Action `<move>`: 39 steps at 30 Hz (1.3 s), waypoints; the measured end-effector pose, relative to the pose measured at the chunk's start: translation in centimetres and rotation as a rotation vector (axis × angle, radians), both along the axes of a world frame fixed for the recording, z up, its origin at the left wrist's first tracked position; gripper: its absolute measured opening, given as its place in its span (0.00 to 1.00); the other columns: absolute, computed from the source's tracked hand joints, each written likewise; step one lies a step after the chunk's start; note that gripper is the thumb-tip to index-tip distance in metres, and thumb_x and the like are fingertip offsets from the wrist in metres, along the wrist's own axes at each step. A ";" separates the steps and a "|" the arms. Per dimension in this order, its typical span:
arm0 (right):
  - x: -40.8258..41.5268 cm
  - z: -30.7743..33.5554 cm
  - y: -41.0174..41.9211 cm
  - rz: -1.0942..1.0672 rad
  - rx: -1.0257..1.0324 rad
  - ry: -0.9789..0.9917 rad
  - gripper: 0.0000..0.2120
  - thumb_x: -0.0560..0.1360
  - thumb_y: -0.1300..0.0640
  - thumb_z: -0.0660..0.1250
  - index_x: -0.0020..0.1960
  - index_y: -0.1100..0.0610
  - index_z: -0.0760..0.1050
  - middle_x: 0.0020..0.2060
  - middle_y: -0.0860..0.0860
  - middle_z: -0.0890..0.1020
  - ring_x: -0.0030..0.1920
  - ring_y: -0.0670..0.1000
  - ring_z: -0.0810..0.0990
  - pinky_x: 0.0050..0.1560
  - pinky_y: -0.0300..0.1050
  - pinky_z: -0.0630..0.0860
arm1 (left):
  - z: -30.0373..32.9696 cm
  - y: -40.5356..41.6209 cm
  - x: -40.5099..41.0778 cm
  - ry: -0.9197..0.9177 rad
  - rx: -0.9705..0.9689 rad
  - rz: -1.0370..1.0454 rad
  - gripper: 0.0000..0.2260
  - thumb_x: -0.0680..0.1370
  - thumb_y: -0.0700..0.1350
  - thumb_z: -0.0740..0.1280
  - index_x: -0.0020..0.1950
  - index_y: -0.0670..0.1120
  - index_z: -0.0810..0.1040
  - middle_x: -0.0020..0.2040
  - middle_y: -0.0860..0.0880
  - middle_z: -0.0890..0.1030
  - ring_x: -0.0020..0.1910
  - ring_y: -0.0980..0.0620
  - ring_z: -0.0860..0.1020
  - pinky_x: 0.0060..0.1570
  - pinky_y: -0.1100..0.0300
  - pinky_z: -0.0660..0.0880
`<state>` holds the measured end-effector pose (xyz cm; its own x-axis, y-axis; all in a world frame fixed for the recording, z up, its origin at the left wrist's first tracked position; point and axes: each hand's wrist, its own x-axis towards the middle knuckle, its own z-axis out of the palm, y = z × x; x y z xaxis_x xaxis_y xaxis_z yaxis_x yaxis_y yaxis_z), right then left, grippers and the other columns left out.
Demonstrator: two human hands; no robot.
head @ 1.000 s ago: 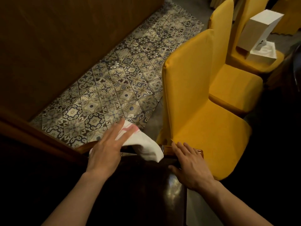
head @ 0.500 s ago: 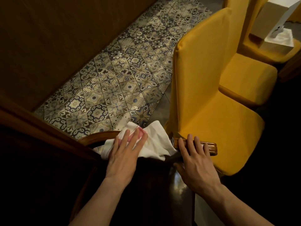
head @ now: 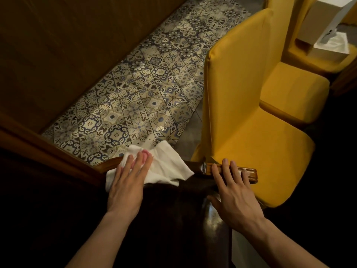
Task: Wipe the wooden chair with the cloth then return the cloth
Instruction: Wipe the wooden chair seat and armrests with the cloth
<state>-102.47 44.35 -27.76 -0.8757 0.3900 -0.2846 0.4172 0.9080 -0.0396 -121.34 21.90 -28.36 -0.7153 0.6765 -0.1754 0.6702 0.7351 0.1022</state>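
**Cloth pressed flat on the chair's top rail, mid-wipe**

The white cloth (head: 154, 167) lies rumpled over the curved top rail of the wooden chair (head: 249, 172), draped partly onto the dark back below it. It looks light, soft and limp, so it should slide readily over polished wood and bunch if pushed from one edge; a flat palm over its middle, or a pinch of gathered folds, seems the surest hold. The rail looks glossy and hard, likely slippery under fabric.

The left hand (head: 126, 187) rests on the cloth with fingers spread and flat, pressing rather than gripping; nothing is clenched. The right hand (head: 234, 192) lies open over the rail's end, fingers draped on the wood, steadying it without closing round it.

Compared with a second ago, the cloth is spread wider and flatter along the rail, and the left hand sits lower on it. The right hand keeps its place on the rail.

Beyond stand a yellow covered chair (head: 241, 97) and patterned floor tiles (head: 139, 89).
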 end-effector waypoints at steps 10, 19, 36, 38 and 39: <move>-0.1 -0.2 -0.2 -0.007 -0.020 0.024 0.43 0.77 0.33 0.53 0.79 0.53 0.36 0.78 0.61 0.40 0.76 0.65 0.35 0.74 0.68 0.47 | 0.7 -0.3 -1.1 0.050 -0.118 0.233 0.41 0.73 0.35 0.67 0.82 0.49 0.50 0.82 0.45 0.54 0.78 0.39 0.55 0.73 0.44 0.59; -0.2 0.0 -0.3 -0.022 -0.050 0.025 0.44 0.76 0.30 0.52 0.79 0.53 0.36 0.78 0.61 0.37 0.75 0.65 0.33 0.74 0.68 0.45 | -0.4 3.4 1.8 0.076 -0.086 0.214 0.43 0.72 0.38 0.66 0.81 0.52 0.46 0.82 0.44 0.52 0.78 0.40 0.54 0.76 0.45 0.54; 0.0 2.8 2.0 -0.038 -0.303 0.004 0.44 0.74 0.30 0.58 0.79 0.54 0.49 0.80 0.55 0.44 0.78 0.56 0.39 0.77 0.57 0.46 | 1.4 6.5 5.8 -0.218 0.195 0.042 0.40 0.75 0.30 0.59 0.81 0.60 0.53 0.83 0.55 0.49 0.81 0.47 0.50 0.77 0.53 0.48; 0.2 3.7 2.2 -0.142 -0.369 0.051 0.47 0.72 0.28 0.59 0.79 0.55 0.49 0.80 0.54 0.48 0.78 0.54 0.44 0.76 0.52 0.48 | 2.3 6.4 6.3 -0.235 0.202 0.042 0.39 0.76 0.30 0.57 0.80 0.61 0.54 0.82 0.57 0.51 0.80 0.50 0.55 0.75 0.50 0.58; 0.3 4.2 2.1 -0.188 -0.383 0.078 0.49 0.71 0.26 0.59 0.79 0.56 0.48 0.80 0.55 0.49 0.78 0.53 0.45 0.76 0.51 0.49 | 2.9 6.5 6.7 -0.241 0.195 0.044 0.38 0.76 0.30 0.57 0.79 0.61 0.55 0.82 0.58 0.52 0.78 0.50 0.59 0.72 0.48 0.64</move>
<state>-102.16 46.43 -23.57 -0.8241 0.4239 -0.3757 0.5563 0.7303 -0.3964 -114.62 28.36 -25.43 -0.6980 0.6836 -0.2130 0.5778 0.7135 0.3964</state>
